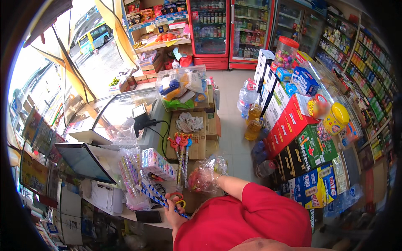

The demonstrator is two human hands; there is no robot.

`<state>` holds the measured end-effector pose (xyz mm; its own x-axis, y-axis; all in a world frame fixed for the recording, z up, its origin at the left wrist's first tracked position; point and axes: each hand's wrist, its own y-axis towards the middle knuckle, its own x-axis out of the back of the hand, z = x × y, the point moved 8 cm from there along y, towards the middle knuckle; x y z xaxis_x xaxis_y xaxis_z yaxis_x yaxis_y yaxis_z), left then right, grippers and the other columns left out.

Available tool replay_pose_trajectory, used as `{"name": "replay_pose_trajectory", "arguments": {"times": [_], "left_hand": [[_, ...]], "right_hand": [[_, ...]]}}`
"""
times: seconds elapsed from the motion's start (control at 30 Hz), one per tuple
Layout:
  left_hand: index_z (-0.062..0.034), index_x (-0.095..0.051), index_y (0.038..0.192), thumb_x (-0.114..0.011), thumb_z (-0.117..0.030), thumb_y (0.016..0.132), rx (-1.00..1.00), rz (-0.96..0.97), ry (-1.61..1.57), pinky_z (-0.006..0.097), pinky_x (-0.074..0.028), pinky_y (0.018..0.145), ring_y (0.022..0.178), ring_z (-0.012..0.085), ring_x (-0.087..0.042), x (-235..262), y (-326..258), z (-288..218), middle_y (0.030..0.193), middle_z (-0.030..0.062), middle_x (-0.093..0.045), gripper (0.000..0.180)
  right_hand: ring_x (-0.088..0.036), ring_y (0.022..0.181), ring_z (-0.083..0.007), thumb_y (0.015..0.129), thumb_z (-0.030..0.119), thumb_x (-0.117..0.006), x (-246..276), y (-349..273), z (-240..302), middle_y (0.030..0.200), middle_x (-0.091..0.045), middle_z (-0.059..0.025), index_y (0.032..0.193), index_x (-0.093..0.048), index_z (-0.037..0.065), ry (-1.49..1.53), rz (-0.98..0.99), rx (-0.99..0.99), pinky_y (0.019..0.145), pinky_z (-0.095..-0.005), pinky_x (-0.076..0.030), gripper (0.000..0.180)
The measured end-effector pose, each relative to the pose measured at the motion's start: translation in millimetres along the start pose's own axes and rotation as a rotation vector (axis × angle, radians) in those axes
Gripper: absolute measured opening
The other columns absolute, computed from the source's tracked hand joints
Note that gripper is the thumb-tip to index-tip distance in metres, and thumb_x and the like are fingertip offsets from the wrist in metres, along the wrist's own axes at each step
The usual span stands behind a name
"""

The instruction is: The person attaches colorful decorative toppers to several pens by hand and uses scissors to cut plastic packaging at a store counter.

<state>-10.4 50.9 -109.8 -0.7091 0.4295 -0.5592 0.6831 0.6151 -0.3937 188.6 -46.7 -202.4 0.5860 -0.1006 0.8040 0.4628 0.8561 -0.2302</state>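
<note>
Near the counter's front edge, my left hand (173, 212) is closed around blue-and-white patterned sticks (155, 194), which slant up to the left. Red and yellow scissor-like handles (180, 200) show right beside its fingers; whether the hand grips them too I cannot tell. My right arm reaches forward to a crinkled clear plastic bag (217, 165) with red things in it. My right hand (206, 178) is at or inside this bag, its fingers hidden by plastic and glare. Left of the bag stand patterned sticks with red, orange and blue figure tops (181, 142).
A clear-wrapped bundle of patterned sticks (132, 175) lies beside a tissue pack (158, 164). A monitor (86, 162), a dark phone (148, 216) and a scanner-like device (144, 121) are at left. Stacked drink cartons (289, 123) and oil bottles (253, 127) flank the aisle at right.
</note>
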Motion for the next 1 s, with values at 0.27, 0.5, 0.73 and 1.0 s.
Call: {"name": "replay_pose_trajectory", "arguments": {"times": [0.27, 0.5, 0.73, 1.0], "left_hand": [[-0.0147, -0.048, 0.124, -0.051, -0.026, 0.096, 0.021, 0.064, 0.011, 0.02, -0.033, 0.044, 0.055, 0.005, -0.042, -15, 5, 1, 0.09, 0.0032, -0.062, 0.03], [-0.0133, -0.051, 0.119, -0.052, -0.023, 0.095, 0.033, 0.102, 0.001, 0.02, -0.034, 0.045, 0.055, 0.0055, -0.043, -23, 17, 9, 0.089, 0.0034, -0.063, 0.026], [-0.0135, -0.044, 0.125, -0.049, -0.026, 0.096, 0.055, 0.171, 0.0, 0.03, -0.048, 0.053, 0.073, 0.017, -0.059, -11, 23, 15, 0.09, 0.0045, -0.062, 0.032], [-0.0148, -0.042, 0.132, -0.05, -0.02, 0.096, 0.04, 0.169, -0.004, 0.02, -0.032, 0.044, 0.053, 0.0045, -0.041, -32, 9, 0, 0.094, 0.0073, -0.063, 0.037]], "right_hand": [[-0.063, 0.079, -0.0292, 0.082, 0.023, -0.063, 13, -12, 1, 0.086, -0.066, -0.0173, 0.097, -0.064, 0.004, 0.035, -0.077, -0.05, 0.071, -0.0389, -0.05, 0.024], [-0.063, 0.077, -0.032, 0.082, 0.024, -0.063, 22, -37, -4, 0.085, -0.065, -0.019, 0.096, -0.063, 0.004, 0.115, -0.173, -0.121, 0.07, -0.0401, -0.05, 0.024], [-0.063, 0.075, -0.033, 0.081, 0.026, -0.063, 55, -91, -23, 0.083, -0.065, -0.0193, 0.094, -0.064, 0.005, 0.3, -0.314, -0.258, 0.067, -0.04, -0.049, 0.024], [-0.05, 0.055, -0.0091, 0.081, 0.011, -0.064, 194, -213, -49, 0.063, -0.058, -0.0021, 0.073, -0.06, 0.003, 0.752, -1.32, -0.176, 0.051, -0.025, -0.041, 0.012]]}}
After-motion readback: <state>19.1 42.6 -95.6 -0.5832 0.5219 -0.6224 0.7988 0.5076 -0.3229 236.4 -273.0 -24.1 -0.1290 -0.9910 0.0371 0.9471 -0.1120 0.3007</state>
